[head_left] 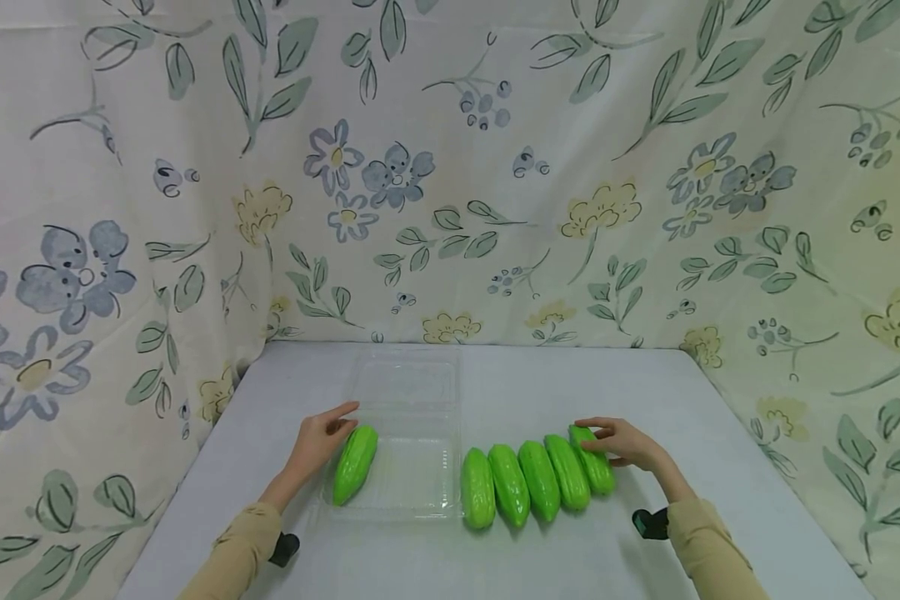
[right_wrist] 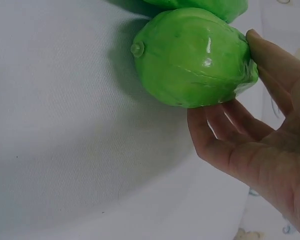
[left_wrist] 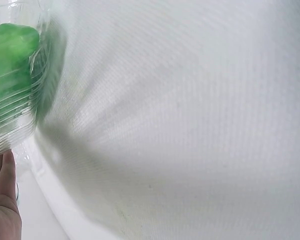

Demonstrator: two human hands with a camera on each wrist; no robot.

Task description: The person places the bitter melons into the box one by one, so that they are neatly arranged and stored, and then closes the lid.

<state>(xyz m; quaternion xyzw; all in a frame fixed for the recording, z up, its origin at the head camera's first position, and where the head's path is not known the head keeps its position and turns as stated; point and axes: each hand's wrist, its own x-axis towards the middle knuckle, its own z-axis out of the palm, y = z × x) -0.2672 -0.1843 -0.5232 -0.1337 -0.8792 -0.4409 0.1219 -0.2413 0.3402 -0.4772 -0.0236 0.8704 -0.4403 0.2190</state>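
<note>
Grasping rightmost green vegetable [head_left: 600, 477], right of clear tray [head_left: 416, 475], seems step in hand — right hand [head_left: 624, 442] curls fingers round its far end. Left hand [head_left: 321, 439], fingers nearly straight, touches tray beside another vegetable [head_left: 355, 468]. Next move likely calls for firm lift.

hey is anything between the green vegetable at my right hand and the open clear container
Yes: four other green vegetables lie in a row between the rightmost vegetable and the clear container.
</note>
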